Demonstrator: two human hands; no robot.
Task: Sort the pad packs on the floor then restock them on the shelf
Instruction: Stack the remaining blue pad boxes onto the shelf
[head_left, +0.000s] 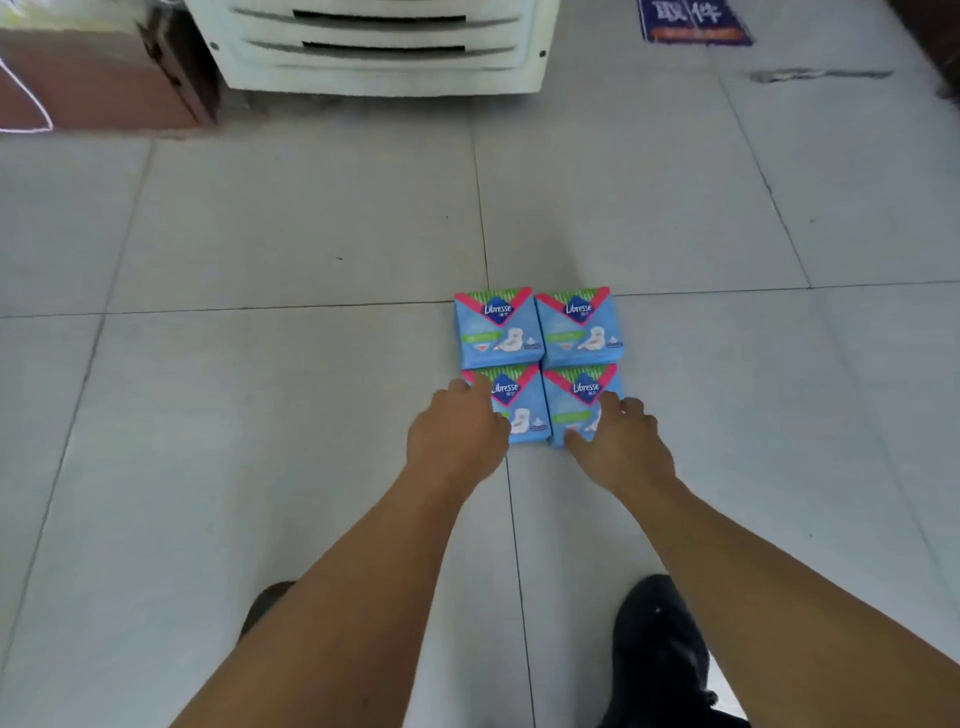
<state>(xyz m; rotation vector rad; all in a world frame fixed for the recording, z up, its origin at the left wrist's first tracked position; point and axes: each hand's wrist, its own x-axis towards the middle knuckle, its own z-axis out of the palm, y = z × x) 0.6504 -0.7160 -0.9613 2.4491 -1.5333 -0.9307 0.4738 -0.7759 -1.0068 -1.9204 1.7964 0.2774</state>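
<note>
Several blue Libresse pad packs lie flat on the tiled floor in a tight two-by-two square. The far left pack (496, 327) and far right pack (579, 327) are untouched. My left hand (457, 436) rests over the left side of the near left pack (522, 410), fingers curled at its edge. My right hand (621, 441) covers the right side of the near right pack (574, 405), thumb along its front edge and fingers curled at its right edge. No shelf is in view.
A white louvred unit (374, 47) stands at the back. A reddish-brown box (98, 83) sits at the back left. A blue floor sign (693, 21) lies at the back right. My black shoe (657, 654) is at the lower right.
</note>
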